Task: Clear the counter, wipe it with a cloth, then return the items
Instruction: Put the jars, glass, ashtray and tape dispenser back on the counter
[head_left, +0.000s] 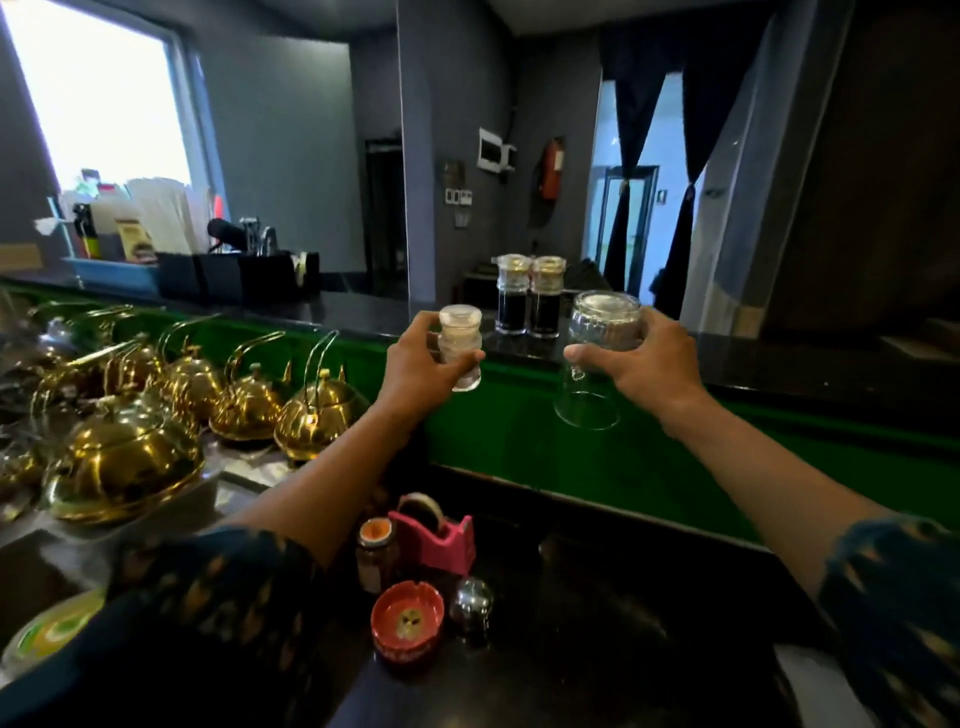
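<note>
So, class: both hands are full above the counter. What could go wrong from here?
1. The upside-down glass is held near its top by the right hand; it might slip.
2. Setting down the small jar in the left hand could knock the two dark bottles close behind.

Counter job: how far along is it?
Midway, stage unclear. Two dark bottles stand on the upper ledge. The left hand holds a small jar, the right hand an upturned glass. Tape holder and ashtray remain below. No cloth visible.

clear glass tumbler (597, 358), glossy brass teapots (311, 415)
</note>
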